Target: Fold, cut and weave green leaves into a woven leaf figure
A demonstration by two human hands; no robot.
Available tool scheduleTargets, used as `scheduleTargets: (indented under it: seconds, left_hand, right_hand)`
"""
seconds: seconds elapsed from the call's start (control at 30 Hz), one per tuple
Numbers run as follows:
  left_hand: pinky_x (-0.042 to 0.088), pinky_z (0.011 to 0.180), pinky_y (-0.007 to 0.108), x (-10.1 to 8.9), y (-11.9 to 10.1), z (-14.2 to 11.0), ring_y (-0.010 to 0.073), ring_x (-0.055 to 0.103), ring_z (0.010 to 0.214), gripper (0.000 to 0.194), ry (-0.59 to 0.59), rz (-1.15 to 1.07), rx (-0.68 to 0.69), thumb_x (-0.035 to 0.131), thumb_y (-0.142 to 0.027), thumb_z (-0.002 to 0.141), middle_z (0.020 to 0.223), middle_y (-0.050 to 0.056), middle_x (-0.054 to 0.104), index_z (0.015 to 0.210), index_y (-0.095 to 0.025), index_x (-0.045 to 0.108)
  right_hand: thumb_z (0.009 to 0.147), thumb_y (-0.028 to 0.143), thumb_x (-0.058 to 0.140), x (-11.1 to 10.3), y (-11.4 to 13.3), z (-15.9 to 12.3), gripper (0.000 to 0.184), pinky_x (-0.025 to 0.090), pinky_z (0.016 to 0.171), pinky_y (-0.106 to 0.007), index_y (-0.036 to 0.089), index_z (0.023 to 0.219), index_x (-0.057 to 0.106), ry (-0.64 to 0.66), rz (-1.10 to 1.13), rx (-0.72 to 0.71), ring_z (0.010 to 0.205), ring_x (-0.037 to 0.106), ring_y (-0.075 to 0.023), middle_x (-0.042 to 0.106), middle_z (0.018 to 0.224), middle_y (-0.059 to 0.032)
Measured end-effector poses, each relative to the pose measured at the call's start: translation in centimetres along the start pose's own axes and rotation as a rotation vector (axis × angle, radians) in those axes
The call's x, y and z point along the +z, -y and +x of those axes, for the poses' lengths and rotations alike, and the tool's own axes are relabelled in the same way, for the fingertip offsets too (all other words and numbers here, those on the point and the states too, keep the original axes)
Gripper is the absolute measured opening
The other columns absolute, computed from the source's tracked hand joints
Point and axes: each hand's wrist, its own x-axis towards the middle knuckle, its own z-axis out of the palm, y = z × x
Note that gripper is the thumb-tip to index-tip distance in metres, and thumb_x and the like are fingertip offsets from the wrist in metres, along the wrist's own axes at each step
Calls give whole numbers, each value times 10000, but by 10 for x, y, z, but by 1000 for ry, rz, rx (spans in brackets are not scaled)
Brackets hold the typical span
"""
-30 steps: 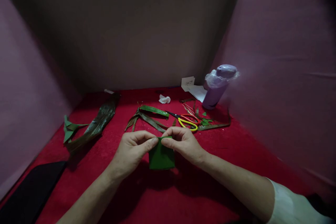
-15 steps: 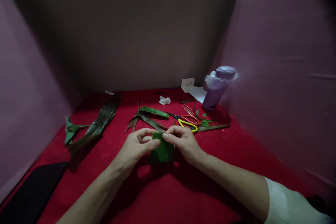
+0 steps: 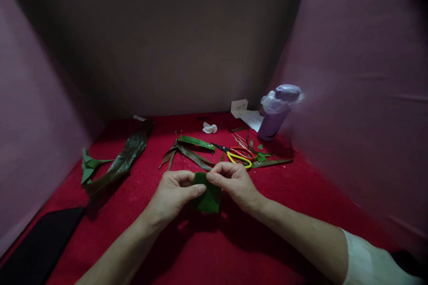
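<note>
A folded green leaf [image 3: 207, 199] is held between both hands above the red cloth. My left hand [image 3: 175, 193] grips its left side, thumb on the near face and fingers behind. At the upper right corner my right hand [image 3: 234, 183] pinches the leaf between thumb and index finger. Just beyond the hands lie scissors [image 3: 236, 153] with one red and one yellow handle. Beside them are a bright green leaf strip [image 3: 196, 142] and darker leaf strips [image 3: 189, 153]. The leaf's back and the fingertips behind it are hidden.
A purple bottle [image 3: 276, 118] with clear plastic leans at the right, near white papers [image 3: 250, 119]. Crumpled tissue [image 3: 209, 128] lies at the back. On the left are a folded leaf shape [image 3: 89, 167], a long dark leaf [image 3: 129, 156] and a black flat object [image 3: 43, 242].
The folded leaf has tilted and shifted slightly toward me, its lower edge now slanting. My left hand has moved a little lower, its thumb further onto the leaf. The right hand keeps its pinch.
</note>
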Motion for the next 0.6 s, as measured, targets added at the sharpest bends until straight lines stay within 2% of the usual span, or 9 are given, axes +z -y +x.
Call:
scheduleTargets:
  seconds: [0.1,0.27,0.43,0.6]
  left_hand:
    - [484,546,232,0,1,2,128,611,531,192,7,-16,2,795,-263,571,627,33,698,666,-132,692]
    - [519,646,264,0,-1,2,161,663,655,296,76,-71,-63,796,-255,591,750,52,728,849,-153,692]
    - [512,582,247,3,2,2,148,638,563,210,-48,-34,-36,802,-263,568,643,43,704,683,-132,685]
    - [505,557,244,1,9,5,145,627,540,226,-102,-29,-43,811,-268,542,626,48,703,662,-128,680]
  right_hand:
    - [650,385,726,2,-1,-1,281,313,462,-200,151,598,580,-47,32,14,476,389,-62,492,530,42]
    - [667,376,715,2,-2,0,253,327,463,-202,151,609,615,-109,38,-14,485,417,-69,535,544,25]
    - [647,366,731,5,-5,0,240,336,458,-211,149,609,636,-179,91,19,457,410,-68,542,525,27]
    - [638,359,747,3,-13,6,249,344,481,-217,138,602,639,-191,75,4,475,424,-72,545,534,23]
